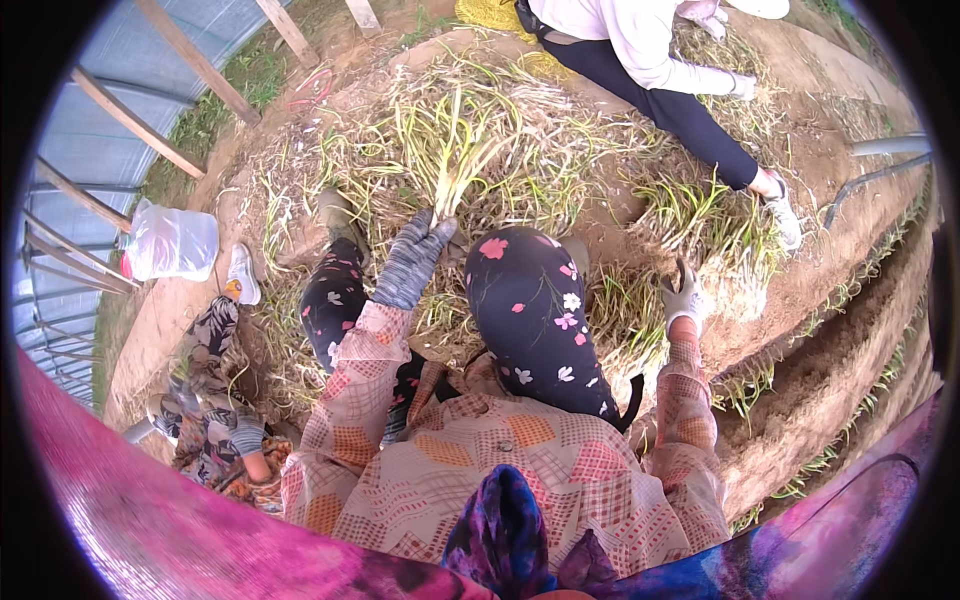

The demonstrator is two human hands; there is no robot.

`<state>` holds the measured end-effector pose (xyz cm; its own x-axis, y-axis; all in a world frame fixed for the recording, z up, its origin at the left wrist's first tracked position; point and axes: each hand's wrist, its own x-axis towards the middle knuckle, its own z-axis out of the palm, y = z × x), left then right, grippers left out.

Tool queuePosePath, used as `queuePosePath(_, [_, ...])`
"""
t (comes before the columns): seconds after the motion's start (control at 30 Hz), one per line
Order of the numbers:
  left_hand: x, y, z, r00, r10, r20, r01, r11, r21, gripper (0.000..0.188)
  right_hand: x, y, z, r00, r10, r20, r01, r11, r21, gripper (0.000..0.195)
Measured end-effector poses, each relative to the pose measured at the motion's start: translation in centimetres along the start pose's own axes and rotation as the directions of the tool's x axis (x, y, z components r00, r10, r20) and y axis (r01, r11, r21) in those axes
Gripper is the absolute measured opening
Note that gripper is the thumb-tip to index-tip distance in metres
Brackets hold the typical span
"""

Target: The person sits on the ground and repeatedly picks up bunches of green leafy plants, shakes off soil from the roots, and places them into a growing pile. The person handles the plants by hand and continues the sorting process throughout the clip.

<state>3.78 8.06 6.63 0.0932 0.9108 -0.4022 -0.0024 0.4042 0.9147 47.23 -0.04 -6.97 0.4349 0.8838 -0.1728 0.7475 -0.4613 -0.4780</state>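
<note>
My left hand, in a grey knit glove, grips the pale lower end of a small bunch of leafy green seedlings. Their leaves fan out away from me above the heaped plants. Off to the right, my right hand wears a light glove with dark fingertips. Its fingers are spread, and nothing shows between them. Just beyond it lies a pile of green seedlings with pale stems. Between my arms is my bent knee in dark flowered trousers.
Loose plants and straw cover the ground ahead. A person in a white top works at the upper right; another person's leg is at the left. A plastic bag stands near the wooden poles. Planted furrows run along the right.
</note>
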Motion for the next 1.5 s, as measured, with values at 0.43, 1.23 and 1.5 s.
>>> queuePosePath(0.43, [8.1,-4.7,-0.2,0.926,0.171,0.335,-0.306,0.860,0.407,0.044,5.0,-23.3,2.1,0.934,-0.305,0.187,-0.231,-0.115,0.966,0.032])
queuePosePath(1.23, [4.9,1.4,-15.8,0.948,0.268,-0.173,-0.245,0.959,0.144,0.036,10.2,-26.5,-7.2,0.501,-0.639,0.584,0.212,0.744,0.633,0.051])
queuePosePath(1.5, [6.6,-0.5,-18.1,0.926,0.167,-0.339,-0.242,0.951,-0.193,0.030,4.2,-37.3,15.0,0.296,-0.313,0.902,0.821,0.566,-0.073,0.042])
